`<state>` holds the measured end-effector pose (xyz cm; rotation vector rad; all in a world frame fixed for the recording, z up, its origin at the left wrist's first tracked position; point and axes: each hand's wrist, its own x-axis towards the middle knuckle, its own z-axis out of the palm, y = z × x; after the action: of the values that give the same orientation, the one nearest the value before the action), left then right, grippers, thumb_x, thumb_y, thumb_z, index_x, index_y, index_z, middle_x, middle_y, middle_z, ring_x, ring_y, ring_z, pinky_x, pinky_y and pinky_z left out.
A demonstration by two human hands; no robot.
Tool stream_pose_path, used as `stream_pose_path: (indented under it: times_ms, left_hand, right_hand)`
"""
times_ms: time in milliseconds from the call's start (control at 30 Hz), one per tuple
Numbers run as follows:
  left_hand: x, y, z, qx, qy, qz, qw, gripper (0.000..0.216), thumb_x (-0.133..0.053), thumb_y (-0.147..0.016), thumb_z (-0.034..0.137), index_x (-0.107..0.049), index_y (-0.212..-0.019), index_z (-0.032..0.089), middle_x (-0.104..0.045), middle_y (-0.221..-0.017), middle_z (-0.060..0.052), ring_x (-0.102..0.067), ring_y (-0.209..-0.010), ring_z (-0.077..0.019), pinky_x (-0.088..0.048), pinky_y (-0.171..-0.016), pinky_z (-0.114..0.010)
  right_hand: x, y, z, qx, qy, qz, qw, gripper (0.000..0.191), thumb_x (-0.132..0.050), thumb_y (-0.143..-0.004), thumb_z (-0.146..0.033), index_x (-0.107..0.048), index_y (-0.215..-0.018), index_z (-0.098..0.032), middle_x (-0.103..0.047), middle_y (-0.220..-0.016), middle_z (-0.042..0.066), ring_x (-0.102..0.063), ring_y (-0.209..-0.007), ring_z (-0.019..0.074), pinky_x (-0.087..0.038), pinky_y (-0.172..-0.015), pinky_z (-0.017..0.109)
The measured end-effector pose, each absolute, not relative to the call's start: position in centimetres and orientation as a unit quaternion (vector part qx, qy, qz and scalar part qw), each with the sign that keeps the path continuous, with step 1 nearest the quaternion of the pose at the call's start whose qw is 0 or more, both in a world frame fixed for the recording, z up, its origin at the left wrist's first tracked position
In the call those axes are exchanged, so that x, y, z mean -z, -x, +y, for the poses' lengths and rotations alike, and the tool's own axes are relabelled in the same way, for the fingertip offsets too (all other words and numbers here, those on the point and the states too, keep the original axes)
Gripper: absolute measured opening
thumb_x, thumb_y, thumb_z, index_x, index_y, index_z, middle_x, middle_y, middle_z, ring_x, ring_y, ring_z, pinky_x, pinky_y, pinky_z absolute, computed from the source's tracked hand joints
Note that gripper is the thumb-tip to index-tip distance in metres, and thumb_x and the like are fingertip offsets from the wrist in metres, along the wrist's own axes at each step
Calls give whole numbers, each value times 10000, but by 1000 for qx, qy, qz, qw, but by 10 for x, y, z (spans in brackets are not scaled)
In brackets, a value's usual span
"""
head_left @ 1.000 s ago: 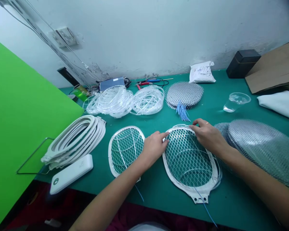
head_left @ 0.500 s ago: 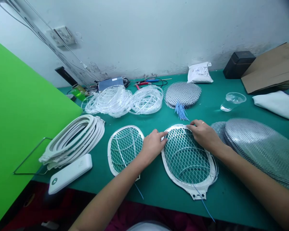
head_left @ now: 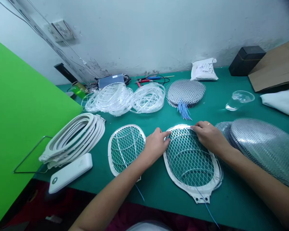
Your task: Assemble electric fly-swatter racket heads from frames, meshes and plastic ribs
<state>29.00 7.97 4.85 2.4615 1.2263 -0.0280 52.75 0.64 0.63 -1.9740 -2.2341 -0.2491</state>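
Observation:
A white oval racket frame (head_left: 170,175) with wire mesh (head_left: 190,157) inside lies in front of me, its holed tab toward me and a blue wire (head_left: 208,208) trailing from the lower end. My left hand (head_left: 157,144) grips the frame's upper left rim between thumb and fingers. On the upper right rim, my right hand (head_left: 210,136) is closed with fingertips pressed at the edge. To the left lies a second meshed frame (head_left: 110,150), partly hidden by my left forearm, also with a blue wire (head_left: 140,193).
White bare frames (head_left: 72,138) are stacked at left beside a white power bank (head_left: 71,173). Clear plastic rings (head_left: 110,99) lie behind. Grey mesh sheets (head_left: 186,91) bear blue wires (head_left: 183,110); more mesh (head_left: 260,138) is at right, near a plastic cup (head_left: 239,100).
The view has shifted slightly, so the near frame and both hands sit a little further right in the picture. Both hands stay at the same rim spots.

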Motion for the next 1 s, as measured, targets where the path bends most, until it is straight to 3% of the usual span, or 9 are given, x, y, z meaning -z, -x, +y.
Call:
stream_pose_path:
  times_ms: [400, 700, 867, 1000]
  left_hand:
    - [-51, -293, 80, 26, -895, 418, 155, 355, -531, -980, 318, -609, -1326, 297, -561, -979, -46, -587, -799, -188, -330, -536, -250]
    - [-48, -306, 92, -15, -902, 402, 155, 225, -531, -964, 235, -716, -1091, 217, -577, -1023, -47, -593, -882, -189, -396, -607, -258]
    - [-47, -305, 91, -36, -895, 405, 182, 210, -556, -943, 221, -689, -1105, 207, -584, -1025, -43, -595, -884, -193, -409, -617, -258]
    - [-55, -299, 91, -68, -878, 419, 222, 306, -555, -952, 302, -628, -1232, 203, -587, -1103, -63, -609, -925, -214, -444, -657, -271]
  right_hand:
    - [-7, -522, 7, 99, 649, -752, 58, 343, -410, -918, -43, -722, -1057, -72, -663, -948, 148, -553, -848, 251, -403, -680, 329]
    - [-13, -525, 12, 69, 675, -730, 80, 275, -448, -948, -159, -722, -933, -144, -668, -915, 116, -572, -840, 249, -375, -635, 329]
    - [-12, -531, 17, 28, 689, -717, 103, 255, -503, -954, -235, -677, -1109, -131, -670, -990, 98, -596, -894, 239, -432, -675, 313]
    - [-25, -530, 18, 10, 693, -711, 120, 240, -494, -961, -249, -703, -1038, -161, -669, -970, 80, -601, -912, 235, -433, -649, 303]
